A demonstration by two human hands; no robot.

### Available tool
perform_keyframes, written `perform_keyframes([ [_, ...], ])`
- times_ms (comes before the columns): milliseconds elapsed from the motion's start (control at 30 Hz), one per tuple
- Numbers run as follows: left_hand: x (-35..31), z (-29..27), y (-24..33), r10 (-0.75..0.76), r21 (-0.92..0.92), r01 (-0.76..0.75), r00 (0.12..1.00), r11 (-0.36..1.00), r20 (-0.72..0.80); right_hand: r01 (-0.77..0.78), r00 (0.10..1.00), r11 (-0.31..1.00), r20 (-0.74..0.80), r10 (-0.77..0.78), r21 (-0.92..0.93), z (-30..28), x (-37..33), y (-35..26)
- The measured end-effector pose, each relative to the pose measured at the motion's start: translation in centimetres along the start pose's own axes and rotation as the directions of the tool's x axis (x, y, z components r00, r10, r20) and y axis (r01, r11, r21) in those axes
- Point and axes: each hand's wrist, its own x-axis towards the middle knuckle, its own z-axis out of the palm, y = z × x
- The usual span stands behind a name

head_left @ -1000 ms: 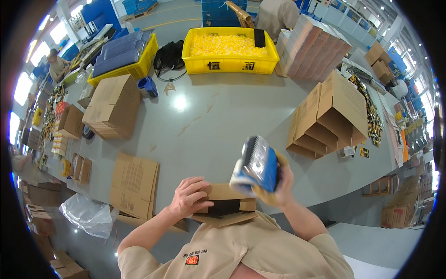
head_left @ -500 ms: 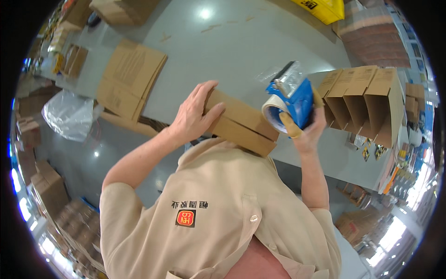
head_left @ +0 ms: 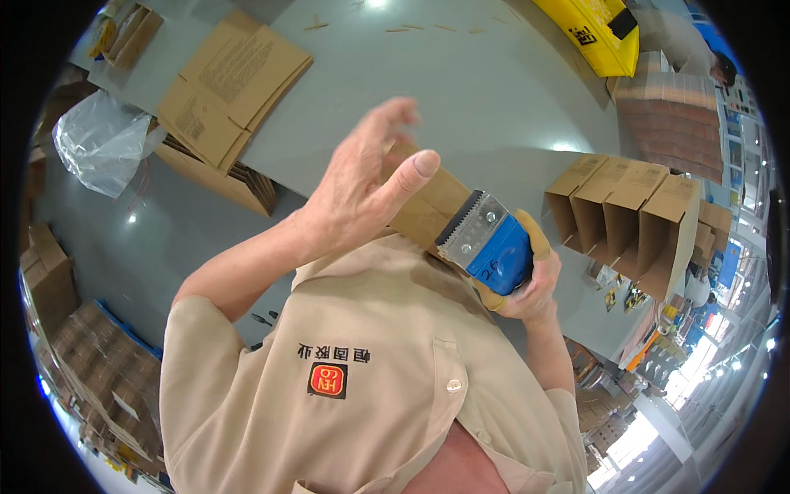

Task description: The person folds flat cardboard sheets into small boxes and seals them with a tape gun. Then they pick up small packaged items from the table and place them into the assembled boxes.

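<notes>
A closed cardboard box (head_left: pixel 436 200) rests against my front at the table's near edge. Over its left end is my left hand (head_left: pixel 362 177), fingers apart and thumb stretched out; whether it touches the box I cannot tell, and the fingertips are blurred. My right hand (head_left: pixel 531 284), with yellow coverings on some fingers, grips a blue tape dispenser (head_left: pixel 500 259). The dispenser's metal plate and dark toothed edge lie over the right end of the box. Its tape roll is hidden in this view.
Flattened cartons (head_left: pixel 230 90) lie at the left of the grey table (head_left: pixel 346 74). Several open upright boxes (head_left: pixel 634 206) stand at right, near a stack of brown cardboard (head_left: pixel 671 123) and a yellow bin (head_left: pixel 592 33). A clear plastic bag (head_left: pixel 103 140) hangs at far left.
The tape dispenser has come left and down onto the box's right end, tilting so its roll is no longer seen. My left hand has lifted and opened from its hold on the box.
</notes>
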Motion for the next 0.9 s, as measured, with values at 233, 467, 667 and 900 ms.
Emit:
perform_keyframes([
  [233,-0.2,2.1,0.4,-0.353,-0.294,0.51,0.82,0.808,0.45,0.024,1.0,0.997,-0.002,-0.024,-0.068,0.3,1.3,-1.3],
  [467,-0.2,1.3,-1.9,-0.181,-0.798,0.118,0.983,0.591,0.011,-0.138,0.965,0.964,0.188,0.182,-0.227,-1.7,2.5,-3.2],
  [667,-0.1,-0.9,-4.8,-0.304,-0.386,0.171,0.899,0.907,-0.317,-0.122,0.931,0.914,0.275,0.241,-0.387,0.0,4.8,-4.3],
  [900,0.3,-1.7,-8.8,-0.331,0.037,0.353,0.905,0.935,-0.268,-0.092,0.937,0.898,0.268,0.224,-0.43,-3.3,1.3,-2.9],
])
